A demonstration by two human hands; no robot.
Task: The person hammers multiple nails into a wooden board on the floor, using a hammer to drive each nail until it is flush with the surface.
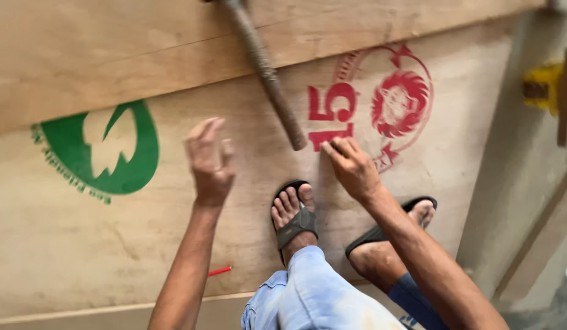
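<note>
So the person is standing right on a big plywood sheet (82, 244), pale jeans at the bottom of the view, both feet in dark sandals. The left sandal (294, 223) sits flat on the sheet; the right sandal (393, 223) is partly behind the right forearm. A little red pencil-looking thing (220, 271) lies on the wood just left of the jeans, can't say for sure what it is.

Further out, the left hand (210, 159) is raised over the sheet with fingers loosely spread and slightly curled, holding nothing. It's a bit blurred. The right hand (352, 165) is also open, fingertips down on the plywood right at the edge of the red stamp (381, 101), gripping nothing.

Between the two hands, a long stick or handle (265, 70) slants down from the top edge, its lower end just above the right hand's fingers, touching neither hand. Left of it there's a green round stamp (106, 150). Beyond that, a second board (112, 55) overlaps the sheet, and something yellow (542, 88) sits off at the far right.
</note>
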